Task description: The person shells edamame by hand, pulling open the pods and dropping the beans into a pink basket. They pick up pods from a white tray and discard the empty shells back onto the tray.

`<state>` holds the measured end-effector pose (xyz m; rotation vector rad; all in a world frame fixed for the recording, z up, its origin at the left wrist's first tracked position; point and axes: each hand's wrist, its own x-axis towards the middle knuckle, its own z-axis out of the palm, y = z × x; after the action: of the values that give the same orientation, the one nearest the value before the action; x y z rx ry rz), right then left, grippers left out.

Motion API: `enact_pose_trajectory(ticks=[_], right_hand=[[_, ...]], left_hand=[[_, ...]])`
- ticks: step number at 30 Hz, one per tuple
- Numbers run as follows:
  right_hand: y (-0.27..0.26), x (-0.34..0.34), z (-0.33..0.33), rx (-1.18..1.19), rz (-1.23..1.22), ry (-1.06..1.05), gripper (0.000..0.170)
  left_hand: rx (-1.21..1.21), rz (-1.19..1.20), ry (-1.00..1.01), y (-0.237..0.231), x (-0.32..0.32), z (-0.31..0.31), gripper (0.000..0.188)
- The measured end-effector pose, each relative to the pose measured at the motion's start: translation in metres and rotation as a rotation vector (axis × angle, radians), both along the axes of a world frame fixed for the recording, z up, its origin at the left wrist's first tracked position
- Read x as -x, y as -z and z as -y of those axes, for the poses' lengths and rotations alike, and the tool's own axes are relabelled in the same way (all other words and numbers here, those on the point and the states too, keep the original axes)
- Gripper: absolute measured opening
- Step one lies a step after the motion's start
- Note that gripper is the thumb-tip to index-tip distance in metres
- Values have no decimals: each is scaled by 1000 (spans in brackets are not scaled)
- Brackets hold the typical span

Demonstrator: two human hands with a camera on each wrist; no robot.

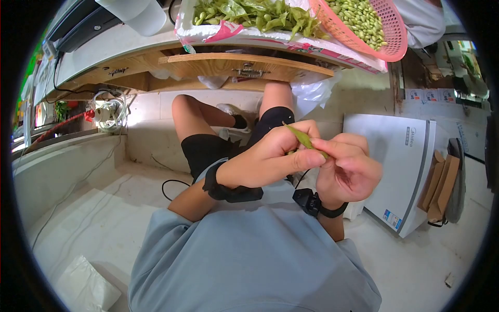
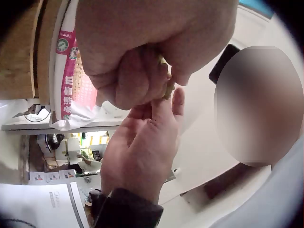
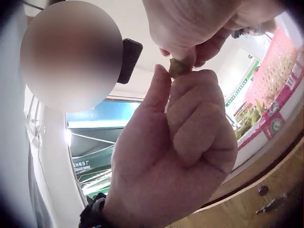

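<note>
Both hands meet over the lap around a green bean pod (image 1: 301,137). My left hand (image 1: 278,156) holds the pod's stretch near its tip, fingers curled and thumb pointing right. A bit of green also shows beneath it, between thumb and fingers. From the right, my right hand (image 1: 347,167) pinches the pod's other end with thumb and forefinger, its remaining fingers bent. In the left wrist view only a small piece of pod (image 2: 169,88) shows between the hands. The right wrist view has the pod end (image 3: 178,68) at the fingertips, the rest hidden by the hands.
A white foam box (image 1: 239,36) of leafy pods (image 1: 254,14) stands on the counter ahead. A pink basket (image 1: 396,36) with shelled green beans (image 1: 358,23) leans on its right end. Below juts an open wooden drawer (image 1: 208,61). A small fridge (image 1: 384,156) stands at right.
</note>
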<state>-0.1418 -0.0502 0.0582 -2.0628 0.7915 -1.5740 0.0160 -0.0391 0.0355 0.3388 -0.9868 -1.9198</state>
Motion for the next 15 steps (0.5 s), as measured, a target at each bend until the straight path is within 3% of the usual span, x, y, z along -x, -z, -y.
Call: enact_pose_trajectory(ticks=[6, 12, 15], right_hand=[[11, -5, -3, -17, 154, -1, 48], [4, 0, -5, -77, 103, -58, 55], [-1, 1, -2, -81, 57, -93, 58]], left_hand=[[-91, -24, 125, -7, -10, 2, 20], [120, -34, 36, 6, -3, 1, 19], [10, -95, 120, -3, -8, 1, 22]])
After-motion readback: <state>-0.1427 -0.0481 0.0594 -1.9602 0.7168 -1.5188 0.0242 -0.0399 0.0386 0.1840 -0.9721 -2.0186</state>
